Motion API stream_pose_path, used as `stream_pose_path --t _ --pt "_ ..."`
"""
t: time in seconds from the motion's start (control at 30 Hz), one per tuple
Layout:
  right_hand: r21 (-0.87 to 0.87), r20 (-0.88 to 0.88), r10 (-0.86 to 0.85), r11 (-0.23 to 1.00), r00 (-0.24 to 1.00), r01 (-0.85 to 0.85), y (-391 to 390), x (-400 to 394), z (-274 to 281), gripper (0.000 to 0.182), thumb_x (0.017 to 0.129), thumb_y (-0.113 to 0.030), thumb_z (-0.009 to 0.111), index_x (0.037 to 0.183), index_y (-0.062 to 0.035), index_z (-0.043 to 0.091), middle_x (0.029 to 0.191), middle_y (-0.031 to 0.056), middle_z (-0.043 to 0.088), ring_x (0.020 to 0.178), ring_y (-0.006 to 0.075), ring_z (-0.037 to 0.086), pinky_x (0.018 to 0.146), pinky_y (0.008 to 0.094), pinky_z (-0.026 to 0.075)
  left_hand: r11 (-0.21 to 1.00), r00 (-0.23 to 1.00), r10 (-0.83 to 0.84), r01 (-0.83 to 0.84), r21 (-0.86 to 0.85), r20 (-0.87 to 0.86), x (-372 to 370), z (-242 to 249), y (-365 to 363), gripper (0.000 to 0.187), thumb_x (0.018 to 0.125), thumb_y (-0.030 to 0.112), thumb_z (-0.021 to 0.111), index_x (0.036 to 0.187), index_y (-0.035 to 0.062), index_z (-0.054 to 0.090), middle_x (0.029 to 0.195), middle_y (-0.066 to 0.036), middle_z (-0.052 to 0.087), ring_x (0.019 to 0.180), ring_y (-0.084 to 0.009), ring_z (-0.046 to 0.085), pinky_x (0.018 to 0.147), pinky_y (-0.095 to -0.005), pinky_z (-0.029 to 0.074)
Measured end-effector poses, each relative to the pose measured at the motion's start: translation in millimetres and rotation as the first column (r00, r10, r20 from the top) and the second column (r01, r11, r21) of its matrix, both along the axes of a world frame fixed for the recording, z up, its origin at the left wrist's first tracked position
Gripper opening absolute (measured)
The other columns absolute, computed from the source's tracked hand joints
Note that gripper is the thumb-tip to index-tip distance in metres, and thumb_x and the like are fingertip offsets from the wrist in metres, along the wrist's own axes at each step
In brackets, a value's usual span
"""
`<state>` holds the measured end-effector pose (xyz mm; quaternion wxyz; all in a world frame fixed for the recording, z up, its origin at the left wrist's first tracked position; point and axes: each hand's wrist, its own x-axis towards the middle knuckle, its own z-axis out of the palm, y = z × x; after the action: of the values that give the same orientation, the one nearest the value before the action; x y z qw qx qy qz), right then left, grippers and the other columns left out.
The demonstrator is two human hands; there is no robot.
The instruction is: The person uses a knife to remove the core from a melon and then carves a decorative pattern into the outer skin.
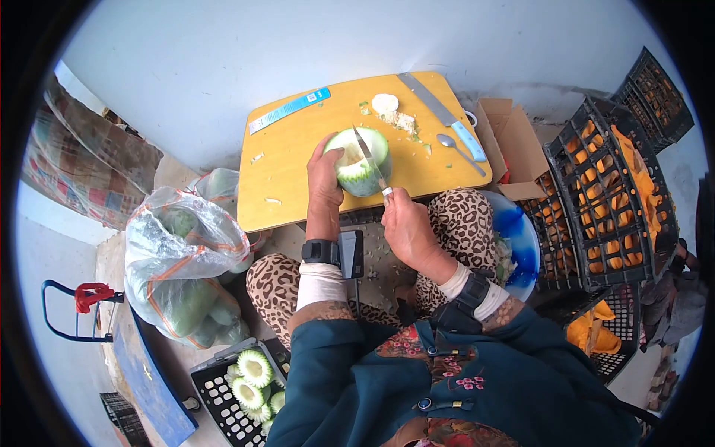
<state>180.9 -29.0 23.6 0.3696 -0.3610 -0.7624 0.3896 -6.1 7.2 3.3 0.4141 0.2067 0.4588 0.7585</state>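
A cut winter melon point(360, 181), pale green with a hollowed top, stands at the front edge of the yellow table point(287, 171). My left hand point(324, 175) grips its left side, the thumb over the rim. In my right hand point(410, 229) is the handle of a small knife point(364, 147), whose blade lies across the melon's cut top with the tip toward the far rim. Behind the melon are a white round slice point(384, 103) and a heap of scraped pulp point(405, 122). To the right lie a large blue-handled knife point(467, 140) and a spoon point(462, 155).
A blue packaging strip point(292, 109) lies at the table's back left. Left of the table stands a plastic bag of whole melons point(186, 298). Below it, a black crate point(216, 398) holds cut melon pieces point(253, 369). At right are a cardboard box point(514, 141), a blue basin point(525, 242) and stacked crates point(603, 194).
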Motion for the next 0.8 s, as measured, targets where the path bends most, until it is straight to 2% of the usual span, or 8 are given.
stream_pose_path --t 0.3,0.4,0.5,0.6,0.63,0.73,0.77,0.8 --pt "-0.160 -0.069 0.069 0.984 0.995 -0.079 -8.6 14.9 -2.0 0.015 0.095 -0.012 0.045 0.094 0.0032 0.048 0.067 0.0200 0.058 0.062 0.0354 0.062 0.056 0.0422 0.047 1.000 0.999 -0.021 0.020 0.023 0.045 0.2 0.3 -1.5 0.042 0.080 0.001 0.049 0.121 -0.0020 0.053 0.108 -0.015 0.061 0.094 -0.0244 0.062 0.083 -0.0338 0.051" --pt "-0.160 -0.070 0.108 0.980 0.992 -0.119 -3.1 25.7 -2.2 0.017 0.096 -0.014 0.044 0.096 0.0014 0.051 0.066 0.0134 0.059 0.056 0.0256 0.060 0.053 0.0359 0.046 0.999 0.999 -0.048 0.048 0.019 0.004 0.5 0.8 -1.8 0.046 0.079 0.003 0.048 0.125 -0.0022 0.050 0.112 -0.016 0.059 0.099 -0.0266 0.060 0.087 -0.0354 0.050" --pt "-0.483 -0.203 0.211 0.828 0.956 -0.285 9.1 43.2 0.6 0.019 0.096 -0.015 0.043 0.099 -0.0003 0.054 0.065 0.0047 0.058 0.053 0.0132 0.055 0.051 0.0280 0.044 0.999 0.998 -0.052 0.053 0.010 -0.027 -1.7 -0.6 -3.6 0.048 0.079 0.004 0.048 0.127 -0.0025 0.048 0.114 -0.017 0.059 0.101 -0.0275 0.060 0.090 -0.0360 0.049" --pt "-0.440 -0.165 0.378 0.798 0.911 -0.411 3.9 56.8 9.4 0.026 0.100 -0.022 0.043 0.114 -0.0036 0.055 0.071 -0.0019 0.054 0.055 0.0023 0.043 0.050 0.0174 0.037 0.998 0.998 -0.060 0.060 0.024 -0.021 -0.5 -0.9 -4.0 0.048 0.079 0.004 0.048 0.127 -0.0027 0.047 0.115 -0.017 0.058 0.101 -0.0271 0.060 0.090 -0.0357 0.049" --pt "-0.480 -0.116 0.450 0.755 0.885 -0.447 2.1 60.1 15.5 0.027 0.099 -0.022 0.043 0.115 -0.0032 0.054 0.071 -0.0010 0.054 0.056 0.0028 0.044 0.050 0.0179 0.037 0.997 0.998 -0.065 0.065 0.030 -0.017 -0.4 -0.9 -4.2 0.048 0.079 0.004 0.047 0.127 -0.0028 0.047 0.115 -0.017 0.058 0.101 -0.0270 0.060 0.090 -0.0356 0.049" --pt "-0.398 -0.149 0.419 0.804 0.896 -0.442 -3.8 60.8 13.4 0.027 0.099 -0.021 0.042 0.116 -0.0027 0.054 0.071 -0.0013 0.055 0.056 0.0027 0.044 0.050 0.0178 0.037 0.999 0.998 -0.044 0.044 0.002 -0.042 1.8 1.4 -4.8 0.048 0.080 0.003 0.047 0.127 -0.0028 0.048 0.115 -0.017 0.058 0.101 -0.0267 0.060 0.089 -0.0355 0.049" --pt "-0.354 -0.203 0.358 0.841 0.912 -0.409 -2.8 59.2 8.1 0.027 0.099 -0.019 0.042 0.115 -0.0013 0.054 0.070 -0.0010 0.055 0.055 0.0031 0.044 0.051 0.0187 0.038 0.999 0.998 -0.043 0.043 0.005 -0.042 2.2 2.1 -6.2 0.048 0.080 0.003 0.047 0.127 -0.0028 0.048 0.115 -0.017 0.058 0.101 -0.0266 0.060 0.089 -0.0355 0.049" --pt "-0.328 -0.174 0.303 0.879 0.937 -0.346 -0.8 58.2 8.7 0.026 0.098 -0.018 0.043 0.111 0.0000 0.055 0.069 0.0012 0.057 0.057 0.0065 0.049 0.053 0.0217 0.040 0.999 0.998 -0.044 0.045 0.009 -0.043 2.4 2.1 -6.2 0.048 0.080 0.003 0.047 0.127 -0.0028 0.048 0.115 -0.017 0.058 0.101 -0.0265 0.060 0.089 -0.0356 0.049"
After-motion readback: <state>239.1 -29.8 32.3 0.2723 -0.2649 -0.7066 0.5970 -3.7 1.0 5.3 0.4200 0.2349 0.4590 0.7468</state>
